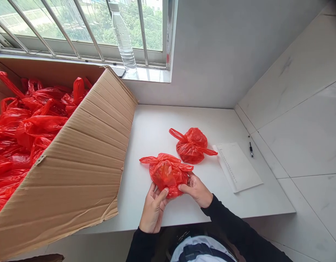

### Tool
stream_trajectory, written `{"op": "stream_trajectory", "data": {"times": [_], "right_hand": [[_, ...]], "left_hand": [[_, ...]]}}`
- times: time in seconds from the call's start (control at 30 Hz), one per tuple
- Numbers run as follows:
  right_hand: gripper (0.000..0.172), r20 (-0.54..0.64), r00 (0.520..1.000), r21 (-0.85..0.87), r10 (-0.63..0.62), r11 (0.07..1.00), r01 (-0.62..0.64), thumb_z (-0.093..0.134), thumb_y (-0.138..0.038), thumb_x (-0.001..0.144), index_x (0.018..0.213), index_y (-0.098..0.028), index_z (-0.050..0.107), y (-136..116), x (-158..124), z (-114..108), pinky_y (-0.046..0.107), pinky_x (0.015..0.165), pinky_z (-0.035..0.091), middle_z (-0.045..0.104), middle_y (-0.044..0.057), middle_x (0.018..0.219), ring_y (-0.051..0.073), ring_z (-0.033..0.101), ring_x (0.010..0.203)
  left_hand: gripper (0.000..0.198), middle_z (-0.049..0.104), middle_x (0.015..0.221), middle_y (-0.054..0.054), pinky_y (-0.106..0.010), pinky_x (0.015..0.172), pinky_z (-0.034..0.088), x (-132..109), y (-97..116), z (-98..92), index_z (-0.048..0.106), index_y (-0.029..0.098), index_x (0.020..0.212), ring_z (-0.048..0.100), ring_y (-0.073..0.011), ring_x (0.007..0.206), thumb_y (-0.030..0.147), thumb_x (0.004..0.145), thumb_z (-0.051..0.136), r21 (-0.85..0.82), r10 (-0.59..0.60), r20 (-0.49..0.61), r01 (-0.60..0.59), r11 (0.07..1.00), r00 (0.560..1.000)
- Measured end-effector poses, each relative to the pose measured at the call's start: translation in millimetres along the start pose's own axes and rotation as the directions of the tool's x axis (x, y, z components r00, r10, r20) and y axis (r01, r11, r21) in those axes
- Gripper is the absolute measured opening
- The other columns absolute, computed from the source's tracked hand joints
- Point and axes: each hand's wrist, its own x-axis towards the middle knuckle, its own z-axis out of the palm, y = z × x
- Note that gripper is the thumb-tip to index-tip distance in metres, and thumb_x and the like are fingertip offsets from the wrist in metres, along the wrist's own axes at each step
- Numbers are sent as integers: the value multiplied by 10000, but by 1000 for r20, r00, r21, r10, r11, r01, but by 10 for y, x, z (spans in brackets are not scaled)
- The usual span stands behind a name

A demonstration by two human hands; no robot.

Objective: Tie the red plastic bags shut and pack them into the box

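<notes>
Between my two hands is a knotted red plastic bag (168,174), held just above the near part of the white table. My left hand (154,207) grips its lower left side, thumb in front and fingers behind. On the lower right side, my right hand (196,189) pinches the thin plastic between thumb and fingers. Something orange-yellow shows faintly through the film; its kind cannot be made out. Just behind lies a second tied red plastic bag (193,145), its handle loops sticking out left and right, touched by neither hand.
An open cardboard box (83,156) full of red bags (34,120) stands at the left. Right of the bags lie a white paper sheet (240,167) with writing and a black pen (251,149). A clear water bottle (124,40) stands on the windowsill. Walls bound the table (157,120).
</notes>
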Motion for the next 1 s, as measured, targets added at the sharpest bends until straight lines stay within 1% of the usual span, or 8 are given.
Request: {"op": "stream_trajectory", "data": {"times": [0.13,0.27,0.37,0.47,0.6,0.77,0.87,1.0], "right_hand": [[451,3,1000,13,-22,1000,22,692,-373,855,1252,-209,553,-1,-23,9,431,1024,464,663,83,1217,251,611,1153],[247,-67,996,-129,-60,990,51,665,-341,856,1044,-181,659,51,-49,-8,426,948,487,716,67,1020,263,652,1010],[161,-15,990,-233,-139,963,132,641,-299,865,980,-187,660,39,-87,-12,388,897,496,706,50,991,233,646,938],[249,50,988,-242,-148,958,155,661,-322,864,1079,-203,618,-5,-121,-35,374,920,500,683,53,1084,227,635,1006],[403,-51,993,-290,-105,953,86,573,-431,928,1276,-235,518,-14,-133,-102,400,949,509,644,84,1222,230,637,1075],[386,-160,921,-691,-356,707,153,477,-431,969,1292,-245,580,-49,-77,-83,447,1048,427,597,104,1285,259,523,1229],[406,-78,892,-770,-445,595,230,551,-392,934,1309,-239,555,-146,16,9,426,1012,434,631,88,1187,239,563,1117],[220,4,949,-657,-315,714,240,549,-343,933,1072,-204,647,-304,141,97,320,777,490,678,27,888,166,600,789]], "left_hand": [[821,615,1312,-138,-404,881,555,-89,-68,42,455,242,1399,616,-323,1143,225,659,810,89,-12,7,12,996,1000],[645,625,1304,-146,-430,997,482,-98,-75,52,536,206,1347,575,-328,1211,385,763,743,32,-74,33,73,997,997],[587,663,1242,-141,-443,988,484,-47,-25,46,581,192,1296,611,-324,1161,465,791,704,39,-111,-22,112,993,994],[641,681,1215,-118,-425,950,512,-10,14,18,574,215,1306,646,-308,1104,421,730,769,65,-64,-79,69,995,995],[767,661,1257,-122,-409,913,536,-5,23,-43,506,236,1386,643,-315,1111,357,690,806,84,29,-76,-22,996,997],[748,663,1257,-116,-398,974,503,-28,25,-78,500,215,1398,641,-292,1114,328,718,788,178,74,-51,-64,982,996],[700,666,1249,-110,-392,979,496,-52,44,-76,511,211,1389,636,-289,1119,319,746,765,226,91,5,-90,970,996],[610,653,1262,-97,-379,985,491,-37,74,-111,539,227,1334,602,-286,1171,331,770,748,292,119,83,-138,946,989]]}}
